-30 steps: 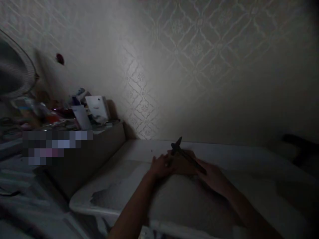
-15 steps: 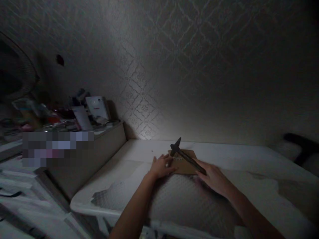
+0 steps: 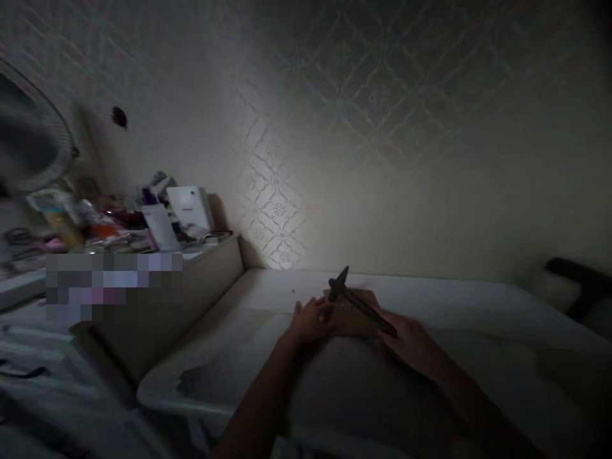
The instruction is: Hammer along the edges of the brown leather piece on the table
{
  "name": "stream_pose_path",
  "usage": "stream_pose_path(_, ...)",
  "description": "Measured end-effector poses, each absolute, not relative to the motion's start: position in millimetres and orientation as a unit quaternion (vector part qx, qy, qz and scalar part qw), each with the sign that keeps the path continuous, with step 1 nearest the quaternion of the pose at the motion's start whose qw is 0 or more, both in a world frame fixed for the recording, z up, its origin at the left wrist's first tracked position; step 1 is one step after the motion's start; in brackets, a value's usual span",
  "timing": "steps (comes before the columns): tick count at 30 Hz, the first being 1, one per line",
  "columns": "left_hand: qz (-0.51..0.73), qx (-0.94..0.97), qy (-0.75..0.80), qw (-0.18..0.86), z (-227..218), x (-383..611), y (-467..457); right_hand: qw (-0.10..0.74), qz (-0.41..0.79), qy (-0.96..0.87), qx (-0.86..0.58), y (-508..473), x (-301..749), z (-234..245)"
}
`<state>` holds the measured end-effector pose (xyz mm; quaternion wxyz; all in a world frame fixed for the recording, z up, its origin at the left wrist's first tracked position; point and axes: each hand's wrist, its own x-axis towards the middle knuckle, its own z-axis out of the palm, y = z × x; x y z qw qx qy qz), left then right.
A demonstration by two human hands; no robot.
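My right hand (image 3: 408, 341) is closed round the handle of a dark hammer (image 3: 361, 305). The hammer slants up to the left, its head over the upper left part of a brown board (image 3: 361, 325). A short row of small pale marks, perhaps nails, runs across the board below the hammer head; they are too dim to make out. At the board's left edge lies my left hand (image 3: 313, 322), its fingers spread and thumb stretched onto the board. Shadow covers both hands.
The board lies on a white table (image 3: 268, 280) against a patterned wall. To the left, a higher white cabinet (image 3: 205, 274) carries a white box (image 3: 189, 207), a white cup-like container (image 3: 161, 226), a round mirror (image 3: 29, 134) and clutter. A dark chair part (image 3: 576, 271) stands at right.
The light has dimmed over the table and my hands, while the wall looks brighter. The view has shifted slightly. My hands and the hammer hold nearly the same place.
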<state>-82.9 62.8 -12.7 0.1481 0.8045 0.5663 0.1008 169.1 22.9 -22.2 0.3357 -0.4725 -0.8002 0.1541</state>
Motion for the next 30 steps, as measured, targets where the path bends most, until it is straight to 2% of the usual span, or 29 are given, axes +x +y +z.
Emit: stream_pose_path(30,0.117,0.806,0.564,0.136,-17.6,-83.6,64.0,0.339,0.170,-0.789,-0.484,24.3,171.0,-25.9)
